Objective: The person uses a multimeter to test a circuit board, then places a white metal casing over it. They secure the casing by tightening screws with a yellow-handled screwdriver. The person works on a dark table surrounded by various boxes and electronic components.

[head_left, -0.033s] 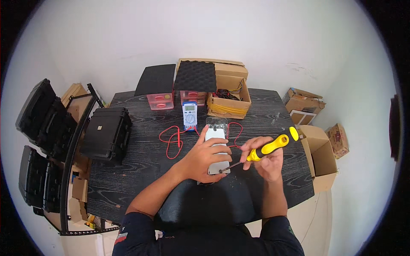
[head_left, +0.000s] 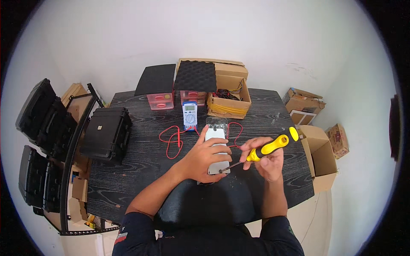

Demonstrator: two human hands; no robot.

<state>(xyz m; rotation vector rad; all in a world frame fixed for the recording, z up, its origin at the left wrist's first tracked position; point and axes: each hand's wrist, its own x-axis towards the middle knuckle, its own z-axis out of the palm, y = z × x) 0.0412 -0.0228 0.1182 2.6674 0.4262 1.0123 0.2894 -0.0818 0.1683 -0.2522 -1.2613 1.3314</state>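
Note:
On the black table lies a narrow box-like device with a flat light grey face [head_left: 214,135] and dark screws at its far and near ends. My left hand [head_left: 200,160] wraps over it from the left, fingers across the face and thumb by the near end. In my right hand [head_left: 271,167] is a screwdriver [head_left: 270,148] with a yellow and black handle, held at a slant. Its thin shaft runs down left, and the tip meets the near screw. A yellow oval [head_left: 294,133] shows just past the handle, apparently its end cap. The device's middle is hidden under my fingers.
Behind the device stand a blue-white multimeter [head_left: 190,116] with red leads [head_left: 168,141] and a clear plastic piece [head_left: 218,122]. Farther back are pink drawer units [head_left: 161,102] under black foam and a cardboard box [head_left: 228,110] of wires. A black case [head_left: 106,134] sits left; an open carton [head_left: 320,158] stands right.

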